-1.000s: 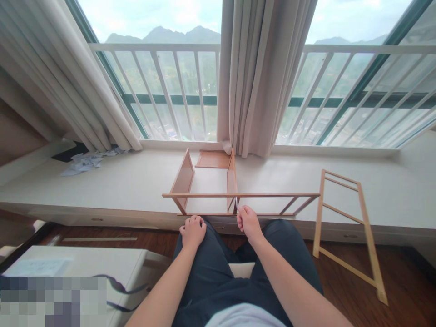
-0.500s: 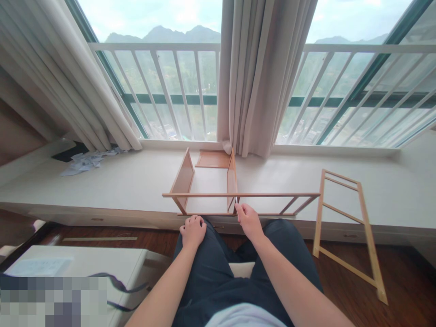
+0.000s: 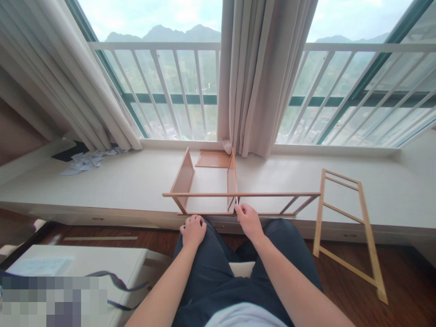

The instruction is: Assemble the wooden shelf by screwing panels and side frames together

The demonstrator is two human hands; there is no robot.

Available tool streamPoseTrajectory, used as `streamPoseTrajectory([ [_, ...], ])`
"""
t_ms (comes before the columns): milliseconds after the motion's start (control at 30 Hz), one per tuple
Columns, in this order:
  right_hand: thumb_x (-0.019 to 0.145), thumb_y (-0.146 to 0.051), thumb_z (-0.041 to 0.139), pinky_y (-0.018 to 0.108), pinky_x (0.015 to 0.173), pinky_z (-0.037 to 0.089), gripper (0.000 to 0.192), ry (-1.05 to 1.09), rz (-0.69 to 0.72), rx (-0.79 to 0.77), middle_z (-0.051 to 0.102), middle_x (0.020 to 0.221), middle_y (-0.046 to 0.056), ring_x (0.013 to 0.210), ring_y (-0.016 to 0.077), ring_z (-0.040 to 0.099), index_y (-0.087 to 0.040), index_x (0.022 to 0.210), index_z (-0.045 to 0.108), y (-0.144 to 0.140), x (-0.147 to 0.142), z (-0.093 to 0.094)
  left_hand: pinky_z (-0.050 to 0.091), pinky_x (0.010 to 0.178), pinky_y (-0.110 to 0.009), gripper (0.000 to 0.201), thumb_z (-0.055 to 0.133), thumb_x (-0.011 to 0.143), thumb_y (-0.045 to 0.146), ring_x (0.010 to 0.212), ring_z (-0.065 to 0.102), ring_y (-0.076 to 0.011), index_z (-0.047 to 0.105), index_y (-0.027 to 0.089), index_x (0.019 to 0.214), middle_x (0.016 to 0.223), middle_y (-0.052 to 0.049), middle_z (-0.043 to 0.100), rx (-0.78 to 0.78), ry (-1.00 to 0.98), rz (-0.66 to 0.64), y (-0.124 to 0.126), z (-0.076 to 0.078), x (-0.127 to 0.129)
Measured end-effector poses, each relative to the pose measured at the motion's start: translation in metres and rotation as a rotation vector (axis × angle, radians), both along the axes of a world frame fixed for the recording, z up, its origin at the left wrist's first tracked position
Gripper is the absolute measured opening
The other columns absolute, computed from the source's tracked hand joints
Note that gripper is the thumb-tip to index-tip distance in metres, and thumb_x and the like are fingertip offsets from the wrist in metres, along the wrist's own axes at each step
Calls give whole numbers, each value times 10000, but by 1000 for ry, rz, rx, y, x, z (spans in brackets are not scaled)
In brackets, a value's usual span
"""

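A wooden frame [image 3: 204,195] lies on its side along the front of the white window ledge, with an upright panel at its left end and another near its middle. Beside that middle panel, my right hand [image 3: 250,221] is closed around a thin silvery rod [image 3: 237,200] that looks like a hex key. Its upper end reaches the frame's rail; its lower part is hidden in the fingers. My left hand [image 3: 193,230] rests on my left knee, just short of the frame, fingers laid over the trouser cloth with nothing in them.
A second, ladder-like wooden frame [image 3: 369,227] leans against the ledge [image 3: 112,181] at right. One flat wooden panel [image 3: 213,158] lies behind the first frame. Paper scraps [image 3: 83,162] lie at far left. A white cabinet [image 3: 112,261] with a dark strap stands beside my left leg.
Almost nothing differs. My right hand keeps its grip beside the middle panel, and my left hand and the frames stay put.
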State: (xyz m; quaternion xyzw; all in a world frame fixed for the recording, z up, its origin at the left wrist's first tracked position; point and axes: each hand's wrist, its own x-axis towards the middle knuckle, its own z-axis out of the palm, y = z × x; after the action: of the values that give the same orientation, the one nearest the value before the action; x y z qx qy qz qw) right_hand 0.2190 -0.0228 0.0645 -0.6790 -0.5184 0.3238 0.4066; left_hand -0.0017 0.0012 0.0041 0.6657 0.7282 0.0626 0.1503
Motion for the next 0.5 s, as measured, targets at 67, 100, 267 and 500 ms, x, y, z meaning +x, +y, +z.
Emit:
streamPoseTrajectory([
  [67, 906, -577, 467, 260, 559, 350, 453, 25, 1, 6, 571, 557, -4, 549, 164, 511, -229, 618, 493, 0, 0, 0, 334, 967, -459, 181, 464, 894, 309, 1155, 482, -261, 632, 253, 927, 1183, -65, 616, 0, 3, -2, 0, 0, 0],
  [100, 904, -580, 467, 260, 551, 352, 452, 42, 3, 8, 573, 556, -2, 543, 165, 510, -230, 619, 497, 0, 0, -1, 334, 967, -458, 181, 463, 895, 308, 1158, 480, -261, 633, 255, 929, 1184, -62, 615, -1, 5, -3, 0, 0, 0],
  [267, 896, -594, 471, 257, 529, 361, 458, 123, 16, 10, 569, 544, 1, 522, 161, 511, -231, 620, 498, 1, 0, -6, 337, 964, -457, 179, 466, 896, 297, 1152, 484, -255, 637, 257, 933, 1178, -57, 615, -4, 7, 2, 0, 0, 0],
  [500, 902, -584, 456, 249, 501, 357, 448, 181, 33, 10, 559, 525, -5, 484, 146, 503, -224, 641, 512, 4, -1, -14, 328, 981, -466, 178, 466, 893, 288, 1149, 478, -262, 636, 248, 928, 1180, -68, 615, 3, -15, 5, 0, -1, 1],
])
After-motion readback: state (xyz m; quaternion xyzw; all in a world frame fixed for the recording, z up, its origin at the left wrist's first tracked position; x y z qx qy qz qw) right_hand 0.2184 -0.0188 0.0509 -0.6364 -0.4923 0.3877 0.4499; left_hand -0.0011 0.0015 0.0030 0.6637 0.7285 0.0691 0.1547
